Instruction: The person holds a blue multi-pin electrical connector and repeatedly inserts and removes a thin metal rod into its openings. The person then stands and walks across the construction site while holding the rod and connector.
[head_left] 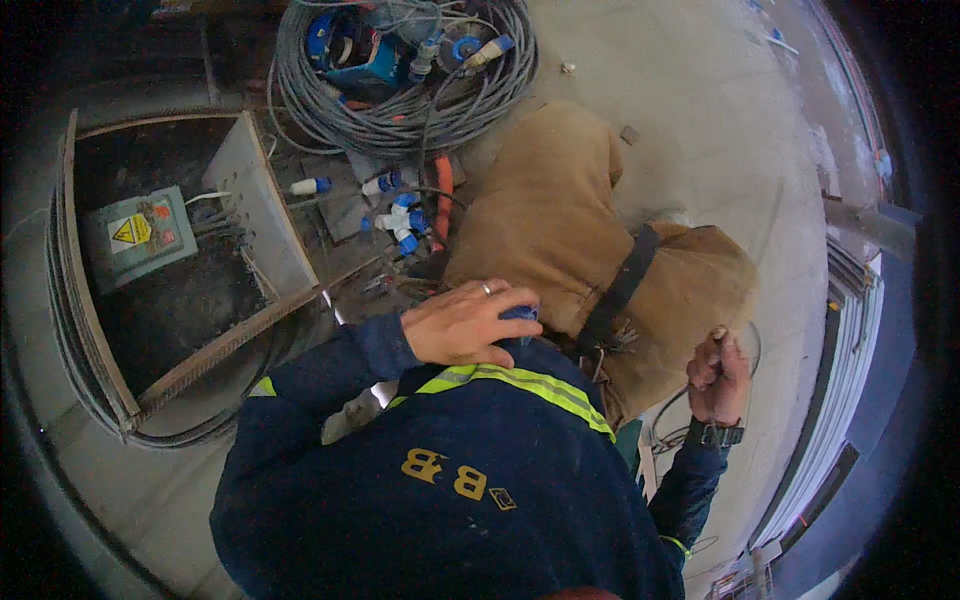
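My left hand [465, 325], with a ring on one finger, lies against the front of my navy jacket [430, 520], above its reflective yellow band. Its fingers bend over a small blue thing [520, 316], mostly covered, whose kind I cannot tell. My right hand [718, 378], wearing a wristwatch [720, 435], is raised beside my knee. Its fingers are curled closed, thumb and forefinger together at a tiny item too small to name. A thin dark cable [757, 350] loops behind this hand. Brown work trousers [545, 215] cover my bent legs, with a dark strap [625, 285] across them.
To the left stands an open wooden box [285, 235] with a grey electrical enclosure [140, 240] inside. A large cable coil [300, 95] lies ahead, near blue-and-white plugs [400, 222] and an orange hose piece [444, 195]. Long white panels [830, 400] lie along the right.
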